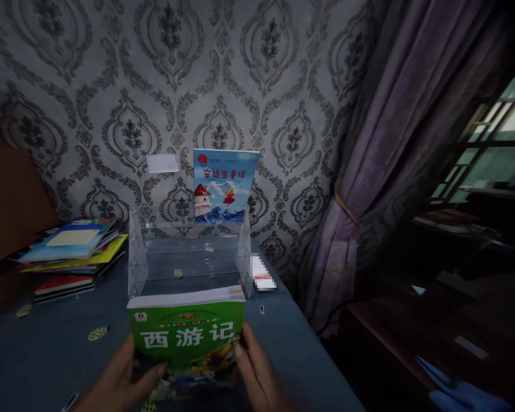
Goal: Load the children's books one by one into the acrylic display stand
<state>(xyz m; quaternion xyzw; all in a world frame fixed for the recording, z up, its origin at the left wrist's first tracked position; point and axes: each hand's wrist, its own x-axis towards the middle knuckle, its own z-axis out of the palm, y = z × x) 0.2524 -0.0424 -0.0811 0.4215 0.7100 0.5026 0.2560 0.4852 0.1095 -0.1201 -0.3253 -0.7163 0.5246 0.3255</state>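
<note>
A thick green paperback book (184, 337) with large white Chinese characters is held upright, its cover facing me. My left hand (126, 375) grips its lower left side, thumb across the cover. On the lower right edge, my right hand (257, 366) clasps it in the same way. Just beyond the book stands a clear acrylic tiered rack (138, 260) on the table. At the back right of that rack, a blue storybook (225, 191) with red characters stands upright against the patterned wall. The bottom of the green book is partly hidden by shadow and my fingers.
To the left lies a stack of books (72, 246), near a brown box-like object (12, 206). A white item (262, 274), partly blurred out, lies right of the rack. The blue-grey tablecloth (300, 355) ends on the right, beside a purple curtain (343, 252).
</note>
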